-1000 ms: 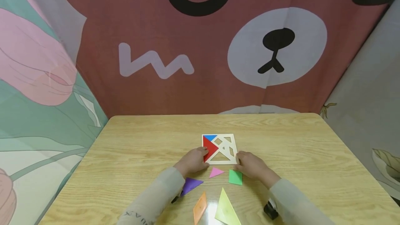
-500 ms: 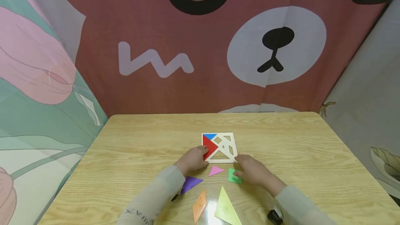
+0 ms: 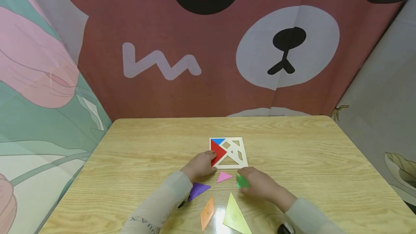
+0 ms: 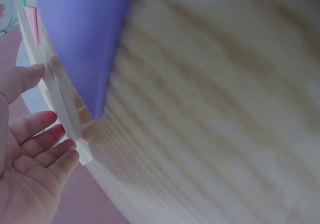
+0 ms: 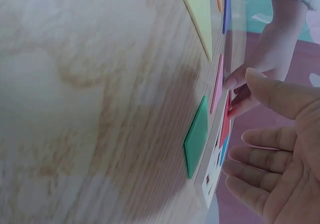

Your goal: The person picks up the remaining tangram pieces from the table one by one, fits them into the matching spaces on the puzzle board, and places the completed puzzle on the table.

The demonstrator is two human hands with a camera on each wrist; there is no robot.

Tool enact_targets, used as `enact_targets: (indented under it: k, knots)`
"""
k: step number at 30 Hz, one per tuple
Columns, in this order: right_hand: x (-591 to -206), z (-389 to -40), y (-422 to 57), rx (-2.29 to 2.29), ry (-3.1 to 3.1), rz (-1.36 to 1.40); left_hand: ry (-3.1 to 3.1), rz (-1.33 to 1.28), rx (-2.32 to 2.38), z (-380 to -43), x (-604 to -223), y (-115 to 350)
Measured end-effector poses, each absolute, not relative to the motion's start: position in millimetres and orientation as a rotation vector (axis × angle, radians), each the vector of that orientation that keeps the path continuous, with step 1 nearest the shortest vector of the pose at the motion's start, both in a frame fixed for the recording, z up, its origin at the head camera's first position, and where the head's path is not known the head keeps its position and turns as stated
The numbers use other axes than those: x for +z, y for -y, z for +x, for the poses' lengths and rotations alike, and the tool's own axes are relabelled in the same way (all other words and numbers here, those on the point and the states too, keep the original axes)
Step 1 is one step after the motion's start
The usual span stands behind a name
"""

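A white tangram board (image 3: 245,153) lies flat on the table, with a red triangle (image 3: 217,151) and a blue triangle (image 3: 217,141) set in it. My left hand (image 3: 200,165) rests at its near left corner, fingertips on the red triangle and thumb at the near edge. In the left wrist view the fingers (image 4: 42,156) look relaxed and spread from the thumb. My right hand (image 3: 260,183) hovers over a green square (image 3: 241,181), partly covering it in the head view. The right wrist view shows the green square (image 5: 196,136) lying on the table, apart from the loose fingers (image 5: 257,171).
Near the board lies a pink triangle (image 3: 224,177). A purple triangle (image 3: 199,190) sits beside the left wrist. Closer in are an orange parallelogram (image 3: 207,213) and a yellow triangle (image 3: 235,216). A printed bear curtain (image 3: 208,96) hangs behind the wooden table (image 3: 146,147).
My right hand has left the board's near right corner and moved toward me and left, over the green square. The left hand has stayed at the board's corner.
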State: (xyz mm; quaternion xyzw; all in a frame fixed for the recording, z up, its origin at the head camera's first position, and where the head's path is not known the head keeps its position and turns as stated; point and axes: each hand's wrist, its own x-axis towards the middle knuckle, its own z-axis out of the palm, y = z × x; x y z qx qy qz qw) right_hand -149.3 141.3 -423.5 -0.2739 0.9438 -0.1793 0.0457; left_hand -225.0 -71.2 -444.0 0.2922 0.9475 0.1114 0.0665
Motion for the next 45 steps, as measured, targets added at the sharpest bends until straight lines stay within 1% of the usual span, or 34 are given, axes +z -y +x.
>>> enact_targets:
  k: [4, 18, 35, 45]
  knots:
    - [-424.2, -146.4, -138.9, -0.535, -2.859, -0.914, -2.857, 0.877, 0.329, -224.7, -443.6, 71.0]
    - [-423.4, -135.5, -131.1, -0.493, -2.753, -1.032, -2.864, 0.873, 0.353, -225.6, -443.7, 70.8]
    - [-425.5, -127.2, -115.0, -0.358, -2.676, -1.222, -2.863, 0.848, 0.353, -226.1, -442.8, 69.9]
    - [-431.8, -127.8, -109.3, -0.211, -2.735, -1.354, -2.859, 0.825, 0.349, -225.2, -441.3, 69.4]
